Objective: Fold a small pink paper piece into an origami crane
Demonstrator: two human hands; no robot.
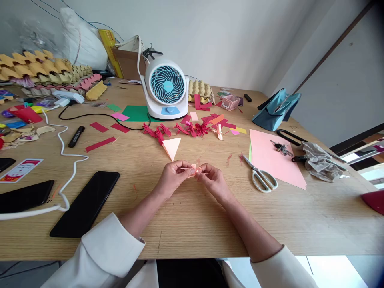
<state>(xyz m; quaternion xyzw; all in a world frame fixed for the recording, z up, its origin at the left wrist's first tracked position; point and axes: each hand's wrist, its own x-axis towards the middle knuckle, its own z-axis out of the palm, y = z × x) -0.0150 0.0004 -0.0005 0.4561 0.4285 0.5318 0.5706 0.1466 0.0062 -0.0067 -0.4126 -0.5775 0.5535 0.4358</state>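
Observation:
Over the middle of the table, my left hand (177,177) and my right hand (213,181) meet fingertip to fingertip. Both are closed in a pinch on one small peach paper piece (197,171), which has thin pointed ends sticking out sideways. Fingers cover much of its shape. Just beyond my left hand lies a pale peach paper triangle (172,148). Behind that runs a row of crumpled red paper flowers (192,129), with one pale peach paper flower (220,132) at its right end. White-handled scissors (261,176) lie partly open to the right of my right hand.
A white fan (166,86) stands at the back. Pink paper sheets (273,160) bear keys (281,148) on the right, near a blue bag (276,110). On the left are a black phone (85,204), a white cable (73,168), a marker (77,136) and red paper strips (100,144).

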